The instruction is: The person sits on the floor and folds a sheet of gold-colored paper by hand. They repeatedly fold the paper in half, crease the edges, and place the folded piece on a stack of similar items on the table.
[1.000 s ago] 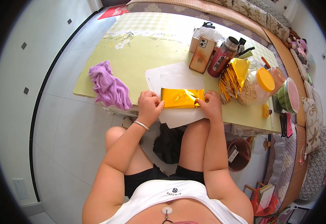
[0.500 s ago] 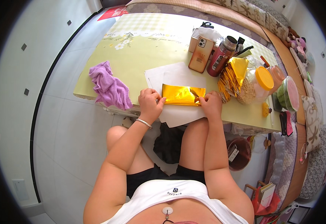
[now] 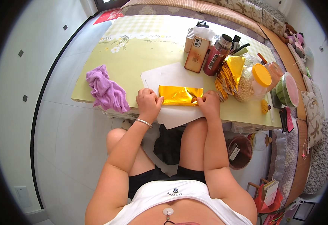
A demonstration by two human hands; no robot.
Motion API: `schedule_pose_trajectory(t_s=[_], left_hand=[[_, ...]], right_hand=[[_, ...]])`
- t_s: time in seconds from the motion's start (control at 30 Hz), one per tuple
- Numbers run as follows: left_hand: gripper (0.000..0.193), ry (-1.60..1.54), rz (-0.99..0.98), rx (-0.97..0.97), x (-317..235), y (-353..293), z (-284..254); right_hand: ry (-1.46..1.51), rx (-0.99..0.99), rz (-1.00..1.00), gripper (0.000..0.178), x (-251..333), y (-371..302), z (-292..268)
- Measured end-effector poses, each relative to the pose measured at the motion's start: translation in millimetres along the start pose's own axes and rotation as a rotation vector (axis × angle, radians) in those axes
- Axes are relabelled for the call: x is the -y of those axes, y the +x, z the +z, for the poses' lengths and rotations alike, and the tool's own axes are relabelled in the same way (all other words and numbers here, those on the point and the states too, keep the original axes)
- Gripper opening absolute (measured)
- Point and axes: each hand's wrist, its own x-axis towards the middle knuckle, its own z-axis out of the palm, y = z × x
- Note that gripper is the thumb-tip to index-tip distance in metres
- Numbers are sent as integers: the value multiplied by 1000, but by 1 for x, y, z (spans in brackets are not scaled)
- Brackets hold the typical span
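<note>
Yellow table (image 3: 134, 56): gold foil sheet (image 3: 179, 95) between hands, left hand (image 3: 148, 103), right hand (image 3: 209, 104) apparently pinching ends

Gold foil sheet (image 3: 179, 95), shiny, on white paper (image 3: 171, 77). Table (image 3: 134, 56) pale yellow-green, with a checked band and small flower print at far edge. Cloth (image 3: 105, 90) lilac-purple. Phone (image 3: 196, 54) tan-orange back. Flask (image 3: 216, 56) dark red. Jar lid (image 3: 262, 75) orange. Floor (image 3: 58, 123) white tile with small dark squares.

Single head view looks steeply down, close above the table (image 3: 134, 56) and lap
</note>
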Motion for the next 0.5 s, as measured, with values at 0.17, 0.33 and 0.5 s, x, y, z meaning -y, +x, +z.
schedule_pose_trajectory(t_s=[0.17,0.33,0.5], left_hand=[[31,-11,-4,-7,-1,3,-1],[32,-2,2,-23,0,3,1],[32,27,23,-31,1,4,4]], right_hand=[[12,12,15,21,-2,0,2],[7,10,23,21,-1,0,3],[13,10,16,20,-1,-1,2]])
